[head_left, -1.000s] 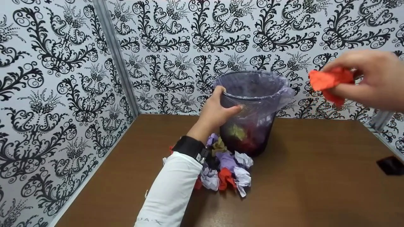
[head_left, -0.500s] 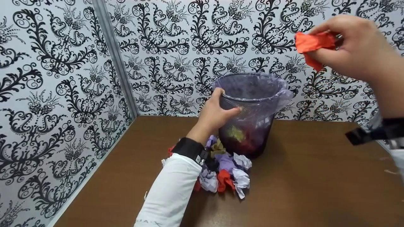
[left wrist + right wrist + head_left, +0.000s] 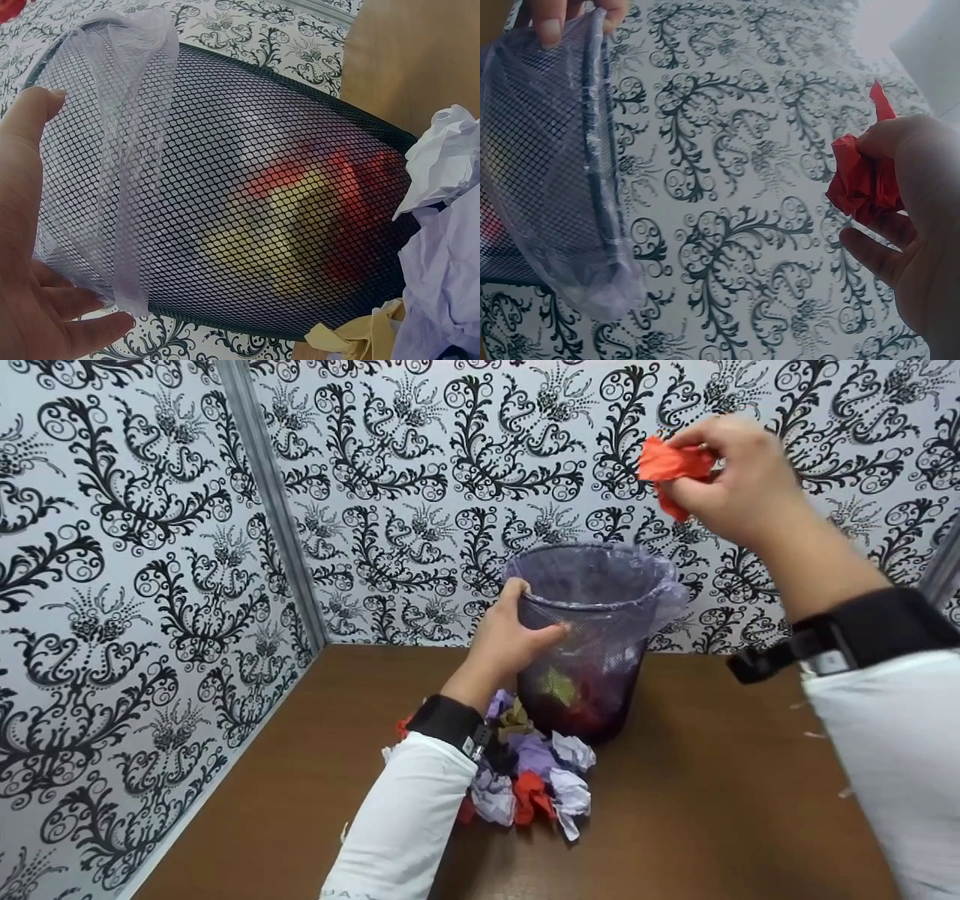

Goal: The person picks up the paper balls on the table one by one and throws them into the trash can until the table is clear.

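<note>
My right hand (image 3: 739,484) pinches a crumpled red paper (image 3: 673,465) between thumb and fingers, up in the air to the right of and above the bin. A dark mesh wastebasket (image 3: 577,660) with a translucent purple liner (image 3: 664,596) folded over its rim stands on the table. My left hand (image 3: 510,634) grips the basket's left rim, its thumb on the mesh outside. In the left wrist view, yellow paper (image 3: 292,225) and red paper (image 3: 360,202) show through the mesh. The right wrist view shows the red paper (image 3: 859,176) apart from the bin's opening.
Crumpled papers in white (image 3: 571,795), purple (image 3: 534,754), red (image 3: 531,796) and olive (image 3: 516,720) lie in a heap before the basket, partly behind my left forearm. A patterned wall (image 3: 405,510) stands close behind the brown table (image 3: 712,780).
My right hand has risen and moved left with the red paper, coming closer to the basket's opening; its sleeve has come into view. The left hand keeps its grip on the rim.
</note>
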{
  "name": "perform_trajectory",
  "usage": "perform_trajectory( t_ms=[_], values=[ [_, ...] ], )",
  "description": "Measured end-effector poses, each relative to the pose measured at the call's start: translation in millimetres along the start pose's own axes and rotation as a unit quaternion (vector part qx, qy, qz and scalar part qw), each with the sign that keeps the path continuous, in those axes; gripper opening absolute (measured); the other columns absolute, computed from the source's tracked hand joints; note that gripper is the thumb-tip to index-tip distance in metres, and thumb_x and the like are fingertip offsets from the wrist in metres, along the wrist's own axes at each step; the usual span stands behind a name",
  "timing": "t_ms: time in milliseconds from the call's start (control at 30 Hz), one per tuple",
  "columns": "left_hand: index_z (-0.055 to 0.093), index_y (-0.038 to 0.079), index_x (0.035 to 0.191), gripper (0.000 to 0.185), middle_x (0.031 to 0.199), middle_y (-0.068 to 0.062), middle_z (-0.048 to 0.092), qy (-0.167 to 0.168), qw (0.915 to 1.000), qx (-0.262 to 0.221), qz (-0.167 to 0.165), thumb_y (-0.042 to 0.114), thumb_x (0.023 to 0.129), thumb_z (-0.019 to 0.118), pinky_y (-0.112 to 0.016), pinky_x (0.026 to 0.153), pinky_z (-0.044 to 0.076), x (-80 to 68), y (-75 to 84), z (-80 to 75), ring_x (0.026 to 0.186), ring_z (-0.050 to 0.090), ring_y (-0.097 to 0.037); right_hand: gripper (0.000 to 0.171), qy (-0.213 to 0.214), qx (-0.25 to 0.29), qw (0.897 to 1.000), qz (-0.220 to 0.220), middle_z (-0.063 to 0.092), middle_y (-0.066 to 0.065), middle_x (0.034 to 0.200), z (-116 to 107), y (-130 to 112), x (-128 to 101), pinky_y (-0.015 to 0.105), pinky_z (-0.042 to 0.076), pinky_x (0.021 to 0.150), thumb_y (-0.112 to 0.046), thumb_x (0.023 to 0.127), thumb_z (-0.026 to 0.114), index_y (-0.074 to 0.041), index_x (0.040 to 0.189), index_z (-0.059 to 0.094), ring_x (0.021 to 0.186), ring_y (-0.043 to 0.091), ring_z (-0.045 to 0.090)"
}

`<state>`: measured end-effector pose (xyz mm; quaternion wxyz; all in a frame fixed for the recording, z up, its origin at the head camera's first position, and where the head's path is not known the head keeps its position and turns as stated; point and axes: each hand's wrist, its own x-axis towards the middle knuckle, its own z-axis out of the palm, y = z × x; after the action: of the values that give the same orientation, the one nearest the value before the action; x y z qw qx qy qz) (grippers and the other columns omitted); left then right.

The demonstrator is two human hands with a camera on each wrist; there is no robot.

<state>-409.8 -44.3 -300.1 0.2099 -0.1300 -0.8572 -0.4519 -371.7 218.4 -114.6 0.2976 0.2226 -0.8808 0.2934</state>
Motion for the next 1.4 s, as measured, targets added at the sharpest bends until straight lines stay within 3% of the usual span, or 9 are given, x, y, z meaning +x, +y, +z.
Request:
perform_trajectory(
  t_ms=[267, 533, 733, 967, 1167, 1400],
  values=[
    [0.044, 0.032, 0.112, 0.068, 0.097, 0.006, 0.061, -0.003, 0.9999, -0.014, 0.0, 0.056, 0.062, 0.085, -0.031, 0.07, 0.053, -1.2, -2.9, 2.7, 0.085, 0.061, -0.014, 0.039, -0.099, -0.009, 0.994, 0.056, 0.058, 0.007, 0.112, 40, 18, 15, 0.033, 0.052, 0.082, -0.026, 0.095, 0.058, -0.01, 0.13, 0.055, 0.095, 0.023, 0.056],
    [0.044, 0.033, 0.112, 0.069, 0.098, 0.007, 0.061, -0.011, 0.9997, -0.023, -0.002, 0.056, 0.061, 0.085, -0.032, 0.073, 0.053, -1.4, -1.7, 5.7, 0.086, 0.062, -0.013, 0.037, -0.158, -0.018, 0.985, 0.074, 0.059, 0.01, 0.111, 78, 38, 13, 0.041, 0.055, 0.083, -0.017, 0.091, 0.06, -0.011, 0.127, 0.056, 0.098, 0.028, 0.058],
    [0.044, 0.033, 0.111, 0.067, 0.097, 0.007, 0.061, -0.006, 0.9995, -0.029, 0.007, 0.055, 0.062, 0.085, -0.031, 0.071, 0.054, 0.1, -0.4, 4.4, 0.085, 0.062, -0.013, 0.037, -0.164, -0.033, 0.983, 0.071, 0.059, 0.015, 0.113, 95, 46, 12, 0.047, 0.051, 0.089, -0.013, 0.086, 0.063, -0.009, 0.122, 0.059, 0.102, 0.032, 0.056],
    [0.044, 0.033, 0.111, 0.067, 0.098, 0.007, 0.061, -0.005, 0.9996, -0.029, 0.005, 0.055, 0.062, 0.085, -0.031, 0.069, 0.054, -0.2, 0.7, 3.9, 0.085, 0.062, -0.013, 0.032, -0.177, -0.027, 0.98, 0.081, 0.061, 0.014, 0.112, 106, 47, 11, 0.042, 0.053, 0.082, -0.01, 0.083, 0.063, -0.008, 0.115, 0.061, 0.098, 0.03, 0.058],
    [0.044, 0.033, 0.111, 0.068, 0.099, 0.007, 0.061, -0.008, 0.9997, -0.024, 0.005, 0.057, 0.062, 0.084, -0.032, 0.072, 0.053, 0.6, 1.2, 2.7, 0.087, 0.062, -0.013, 0.036, -0.182, -0.008, 0.979, 0.088, 0.059, 0.016, 0.122, 103, 44, 11, 0.045, 0.053, 0.088, -0.015, 0.087, 0.066, -0.009, 0.121, 0.059, 0.105, 0.032, 0.059],
    [0.045, 0.032, 0.111, 0.068, 0.1, 0.007, 0.061, -0.001, 0.9997, -0.025, 0.005, 0.055, 0.061, 0.085, -0.032, 0.074, 0.053, 0.6, -0.1, 0.8, 0.088, 0.061, -0.013, 0.043, -0.173, -0.006, 0.983, 0.059, 0.057, 0.02, 0.129, 91, 40, 9, 0.052, 0.047, 0.098, -0.025, 0.088, 0.07, -0.008, 0.125, 0.057, 0.114, 0.035, 0.057]
  ],
)
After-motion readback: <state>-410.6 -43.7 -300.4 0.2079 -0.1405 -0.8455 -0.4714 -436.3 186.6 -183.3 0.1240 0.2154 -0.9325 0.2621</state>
